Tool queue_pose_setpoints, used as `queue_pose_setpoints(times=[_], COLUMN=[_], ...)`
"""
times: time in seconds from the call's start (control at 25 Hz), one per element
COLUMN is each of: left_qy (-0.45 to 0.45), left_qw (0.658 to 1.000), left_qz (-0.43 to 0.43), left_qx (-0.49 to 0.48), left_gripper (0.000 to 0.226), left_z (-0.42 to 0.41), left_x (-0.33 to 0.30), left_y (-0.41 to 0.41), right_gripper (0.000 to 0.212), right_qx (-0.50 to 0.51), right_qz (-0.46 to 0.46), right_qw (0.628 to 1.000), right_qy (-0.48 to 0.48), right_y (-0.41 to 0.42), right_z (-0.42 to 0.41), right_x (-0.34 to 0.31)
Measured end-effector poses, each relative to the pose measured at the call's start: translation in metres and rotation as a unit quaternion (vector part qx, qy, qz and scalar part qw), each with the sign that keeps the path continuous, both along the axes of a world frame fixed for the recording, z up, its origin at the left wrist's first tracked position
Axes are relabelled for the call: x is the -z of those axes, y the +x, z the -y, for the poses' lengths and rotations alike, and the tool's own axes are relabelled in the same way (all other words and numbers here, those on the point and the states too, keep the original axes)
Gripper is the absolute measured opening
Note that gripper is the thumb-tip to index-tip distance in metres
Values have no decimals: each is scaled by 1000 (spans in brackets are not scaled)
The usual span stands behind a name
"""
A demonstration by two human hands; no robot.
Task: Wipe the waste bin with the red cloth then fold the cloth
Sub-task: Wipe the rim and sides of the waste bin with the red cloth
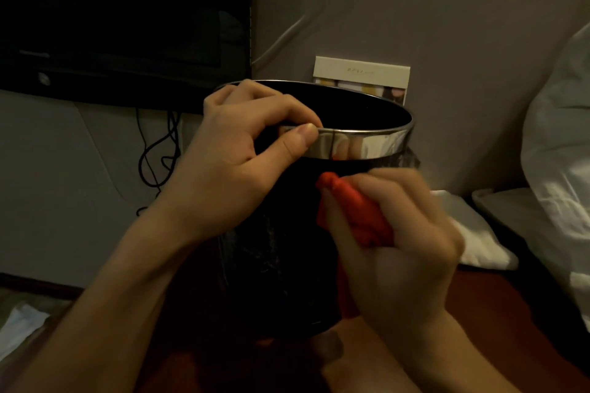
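A black waste bin (pixel 281 265) with a shiny chrome band around its rim stands in the middle, close in front of me. My left hand (pixel 242 163) grips the rim at its near left, fingers inside and thumb on the chrome band. My right hand (pixel 392 242) holds a bunched red cloth (pixel 360 217) pressed against the bin's outer wall just under the band on the right. The hand is blurred. Part of the cloth hangs down below my palm.
A dark TV screen (pixel 124 19) hangs on the wall at upper left, with black cables (pixel 159 150) dangling below. A card (pixel 360 76) leans against the wall behind the bin. White bedding (pixel 558 153) lies at right, a white cloth (pixel 479 233) beside it.
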State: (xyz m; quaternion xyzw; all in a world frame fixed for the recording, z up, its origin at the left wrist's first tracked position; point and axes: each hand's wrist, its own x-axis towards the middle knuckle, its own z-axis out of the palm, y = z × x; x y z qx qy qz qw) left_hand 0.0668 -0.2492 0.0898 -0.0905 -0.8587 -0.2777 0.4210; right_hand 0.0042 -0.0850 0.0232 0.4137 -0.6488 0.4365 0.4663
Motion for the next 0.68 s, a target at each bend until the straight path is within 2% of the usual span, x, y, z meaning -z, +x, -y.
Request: queue_pose_setpoints(times=[0.12, 0.28, 0.48, 0.68], left_qy=[4, -5, -1, 0], left_qw=[1000, 1000, 1000, 1000], left_qz=[8, 4, -2, 1], left_qx=[0, 3, 7, 1], left_gripper=[11, 9, 12, 11], left_z=[0, 1, 0, 0], left_x=[0, 0, 1, 0], left_y=[1, 0, 1, 0], right_gripper=[15, 17, 13, 17], right_qx=[2, 21, 2, 21], right_qz=[-6, -4, -5, 4], right_qw=[1000, 1000, 999, 999], right_qy=[30, -20, 41, -26], right_y=[3, -4, 7, -5], right_z=[3, -12, 7, -11], right_x=[4, -14, 10, -13])
